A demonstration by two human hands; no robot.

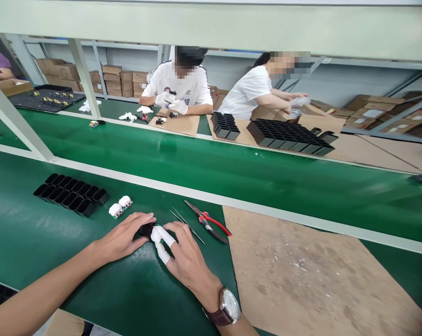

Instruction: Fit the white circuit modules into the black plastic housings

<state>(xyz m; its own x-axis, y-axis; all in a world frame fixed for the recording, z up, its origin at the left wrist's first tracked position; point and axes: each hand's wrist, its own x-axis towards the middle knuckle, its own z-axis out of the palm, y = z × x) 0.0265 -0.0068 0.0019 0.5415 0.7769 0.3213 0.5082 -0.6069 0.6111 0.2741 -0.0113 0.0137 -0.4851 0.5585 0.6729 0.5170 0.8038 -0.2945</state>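
My left hand (128, 236) grips a small black plastic housing (147, 229) between thumb and fingers, low over the green bench. At its open end, my right hand (184, 252) pinches a white-topped circuit module (156, 233), with white finger cots on two fingers. How far the module sits inside the housing is hidden by the fingers. Two similar white-topped modules (120, 206) lie just beyond my left hand. Tweezers (188, 226) and red-handled pliers (209, 221) rest beyond my right hand.
Rows of black housings (69, 193) stand at the left. A worn cardboard sheet (301, 270) covers the right side of the bench. Past a white rail runs a green belt (197, 158). Two people work across it, near more black housings (287, 135). A frame post (22, 126) rises at left.
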